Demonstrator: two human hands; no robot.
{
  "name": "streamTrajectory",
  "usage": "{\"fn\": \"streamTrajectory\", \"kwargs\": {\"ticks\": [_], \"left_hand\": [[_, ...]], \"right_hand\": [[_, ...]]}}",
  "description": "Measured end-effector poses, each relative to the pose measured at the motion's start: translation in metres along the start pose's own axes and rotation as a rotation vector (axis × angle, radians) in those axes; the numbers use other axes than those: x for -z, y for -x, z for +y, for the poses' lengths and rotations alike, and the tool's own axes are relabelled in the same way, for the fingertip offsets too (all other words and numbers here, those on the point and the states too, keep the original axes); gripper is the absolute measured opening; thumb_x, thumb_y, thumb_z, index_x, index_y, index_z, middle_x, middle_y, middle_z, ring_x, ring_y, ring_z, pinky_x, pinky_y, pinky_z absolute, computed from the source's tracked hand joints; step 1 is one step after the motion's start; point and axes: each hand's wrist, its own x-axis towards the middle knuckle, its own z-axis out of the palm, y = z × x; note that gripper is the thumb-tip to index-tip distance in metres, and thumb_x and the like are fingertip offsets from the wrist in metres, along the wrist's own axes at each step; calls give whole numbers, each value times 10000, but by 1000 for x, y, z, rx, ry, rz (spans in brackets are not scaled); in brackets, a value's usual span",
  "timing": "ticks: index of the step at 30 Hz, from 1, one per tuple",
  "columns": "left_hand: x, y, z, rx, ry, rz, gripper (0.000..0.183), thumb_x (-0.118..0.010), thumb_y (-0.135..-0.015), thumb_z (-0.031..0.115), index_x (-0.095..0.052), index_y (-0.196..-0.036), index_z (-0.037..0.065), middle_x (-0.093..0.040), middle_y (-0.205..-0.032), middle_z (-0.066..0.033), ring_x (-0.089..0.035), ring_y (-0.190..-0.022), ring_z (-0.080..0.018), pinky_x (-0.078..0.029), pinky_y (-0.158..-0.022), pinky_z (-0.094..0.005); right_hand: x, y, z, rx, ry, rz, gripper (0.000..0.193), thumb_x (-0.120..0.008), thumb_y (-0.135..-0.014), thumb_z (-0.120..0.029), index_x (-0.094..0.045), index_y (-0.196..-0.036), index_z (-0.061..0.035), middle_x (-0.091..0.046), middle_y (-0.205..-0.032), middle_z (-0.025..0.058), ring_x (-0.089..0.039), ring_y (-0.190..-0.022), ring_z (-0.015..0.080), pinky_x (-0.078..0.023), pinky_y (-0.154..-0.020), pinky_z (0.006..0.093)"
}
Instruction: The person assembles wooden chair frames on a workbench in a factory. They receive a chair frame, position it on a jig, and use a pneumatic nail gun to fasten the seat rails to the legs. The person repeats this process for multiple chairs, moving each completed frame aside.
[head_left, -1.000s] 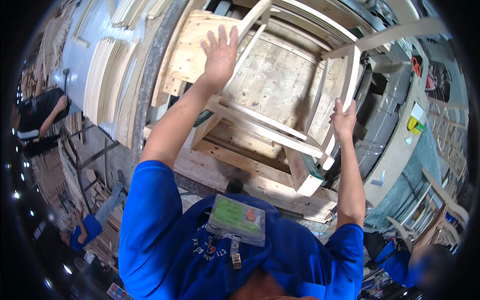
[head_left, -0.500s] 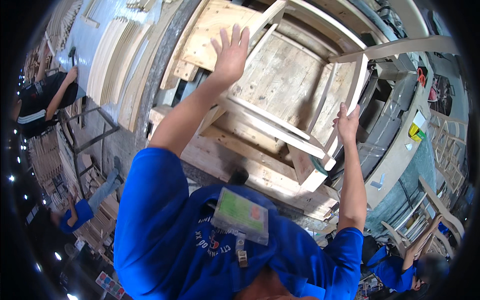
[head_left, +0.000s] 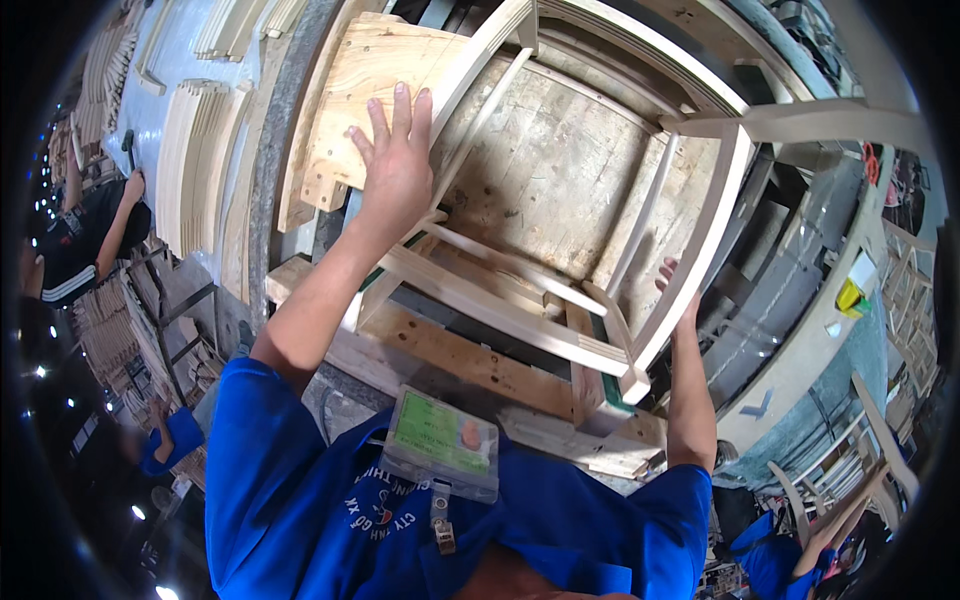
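Note:
A pale wooden chair frame stands in front of me, its seat opening framed by rails and thinner stretchers. My left hand is spread with straight fingers at the frame's left rail, over the edge of a plywood board. Whether its palm presses on the rail I cannot tell. On the other side, my right hand wraps around the right rail from outside. Its fingertips show on the inner side of that rail, while the rail hides the rest of the fingers.
Beneath the frame is a wooden workbench fixture with thick beams. Stacked curved wood strips lie on a table at the left, where a co-worker's hand holds a dark tool. A yellow-green object lies on the right-hand bench.
The chair frame has shifted and looks raised at its near side, exposing more of the fixture below. My left hand moved left and nearer; my right hand slid lower behind the right rail.

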Motion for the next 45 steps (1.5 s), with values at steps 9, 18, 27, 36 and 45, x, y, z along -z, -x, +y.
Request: {"fn": "streamTrajectory", "kwargs": {"ticks": [9, 18, 27, 36, 45], "left_hand": [[1, -5, 1, 28, 2, -50, 1083, -689, -795, -134, -114, -1674, 129, -138, -1725, -242, -127, -1570, -532, -105, -1263, -692], [-1, -3, 2, 21, -24, -44, 1025, -715, -838, -75, -130, -1662, 97, -174, -1690, -312, -181, -1536, -583, -161, -1218, -752], [6, 4, 7, 145, -31, -18, 963, -684, -838, -20, -196, -1660, 89, -214, -1717, -213, -185, -1579, -479, -172, -1258, -654], [2, -10, 7, 92, -11, -4, 946, -649, -838, -57, -185, -1655, 50, -202, -1707, -260, -182, -1577, -491, -143, -1249, -678], [5, -3, 3, 163, -24, -28, 959, -722, -856, 97, -171, -1631, -25, -188, -1682, -319, -169, -1569, -513, -134, -1235, -701]], "right_hand": [[-68, -67, 115, -266, 43, -103, 890, -181, -1047, -748, -231, -1667, -111, -608, -1400, 218, -574, -1274, 304, -482, -1036, 425], [-40, -68, 75, -117, -7, -100, 973, -156, -1016, -802, -252, -1639, -61, -697, -1118, 122, -652, -1071, 225, -491, -980, 364], [-39, -113, 64, -122, 92, -159, 972, -267, -947, -857, -292, -1611, -149, -501, -1478, 204, -494, -1313, 324, -335, -1144, 526], [-150, -233, -101, 325, -215, -2, 572, -385, -1093, -527, -541, -1411, -78, -629, -1282, 126, -576, -1189, 221, -437, -1068, 352], [-96, -224, -82, 243, -96, 50, 829, -317, -1054, -703, -393, -1569, -57, -492, -1458, 182, -490, -1313, 333, -385, -1137, 529]]}}
